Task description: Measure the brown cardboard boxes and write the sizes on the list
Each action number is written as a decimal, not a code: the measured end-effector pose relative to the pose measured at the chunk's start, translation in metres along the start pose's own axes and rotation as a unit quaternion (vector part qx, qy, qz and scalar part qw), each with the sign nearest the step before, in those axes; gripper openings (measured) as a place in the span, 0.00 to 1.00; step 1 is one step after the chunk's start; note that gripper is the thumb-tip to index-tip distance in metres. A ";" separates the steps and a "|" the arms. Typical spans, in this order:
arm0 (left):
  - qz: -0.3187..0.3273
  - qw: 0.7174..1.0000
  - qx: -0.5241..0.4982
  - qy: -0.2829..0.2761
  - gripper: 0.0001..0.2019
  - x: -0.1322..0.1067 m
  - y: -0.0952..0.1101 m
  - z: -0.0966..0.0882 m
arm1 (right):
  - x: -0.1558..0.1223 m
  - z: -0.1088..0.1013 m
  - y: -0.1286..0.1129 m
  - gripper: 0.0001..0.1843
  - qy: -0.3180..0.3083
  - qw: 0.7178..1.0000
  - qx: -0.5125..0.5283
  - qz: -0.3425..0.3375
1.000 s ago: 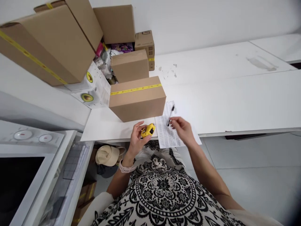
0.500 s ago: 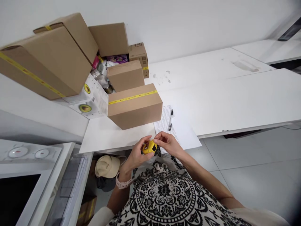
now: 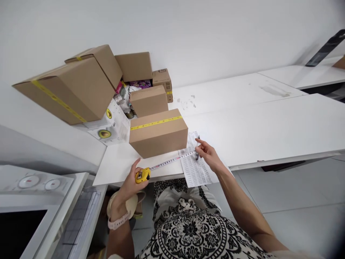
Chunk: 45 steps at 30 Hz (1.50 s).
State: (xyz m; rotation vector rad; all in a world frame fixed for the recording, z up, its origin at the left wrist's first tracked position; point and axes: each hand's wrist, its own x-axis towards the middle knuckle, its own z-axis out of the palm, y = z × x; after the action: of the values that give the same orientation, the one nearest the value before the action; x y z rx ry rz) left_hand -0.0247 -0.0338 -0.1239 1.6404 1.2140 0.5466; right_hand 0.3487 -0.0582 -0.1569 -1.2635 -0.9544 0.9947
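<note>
My left hand (image 3: 128, 186) is closed around the yellow case of a tape measure (image 3: 142, 175), just off the table's front edge. From the case, the white tape blade (image 3: 167, 162) stretches right, in front of the long cardboard box (image 3: 159, 141) with yellow tape, and crosses the printed sheet (image 3: 195, 172). At the blade's far end, my right hand (image 3: 209, 155) pinches it between thumb and fingers, with the index finger extended. Partly hidden behind those fingers, a pen (image 3: 197, 156) lies on the sheet.
More cardboard boxes (image 3: 149, 101) stand behind, with a large taped box (image 3: 78, 90) on top of white avocado-print cartons (image 3: 115, 126). The white table (image 3: 242, 122) runs off to the right. A white appliance (image 3: 40, 190) is at the left; a beige cap (image 3: 130, 205) lies below.
Both hands have moved apart from in front of my body, pulling the blade out of the case. My left hand went left with the case, my right hand up and right over the sheet.
</note>
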 end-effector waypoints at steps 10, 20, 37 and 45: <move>0.007 1.000 0.006 -0.003 0.48 0.042 0.006 -0.045 | 0.028 0.027 -0.003 0.39 -0.092 0.994 -0.062 -0.016; 0.033 0.998 0.026 -0.049 0.29 0.042 0.064 -0.093 | 0.033 0.008 -0.080 0.27 -0.046 0.995 -0.083 -0.005; 0.019 0.996 -0.056 -0.068 0.16 0.119 0.081 -0.111 | 0.168 0.020 -0.108 0.15 -0.015 0.999 -0.051 0.005; 0.006 0.996 -0.054 -0.067 0.18 0.114 0.070 -0.099 | 0.192 0.025 -0.074 0.13 -0.024 0.993 -0.115 -0.007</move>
State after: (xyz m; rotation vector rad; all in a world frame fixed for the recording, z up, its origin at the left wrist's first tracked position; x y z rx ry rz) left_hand -0.0267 0.1110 -0.0422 1.5683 1.0603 0.4935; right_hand 0.3867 0.1290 -0.0770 -1.4271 -1.1385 0.9271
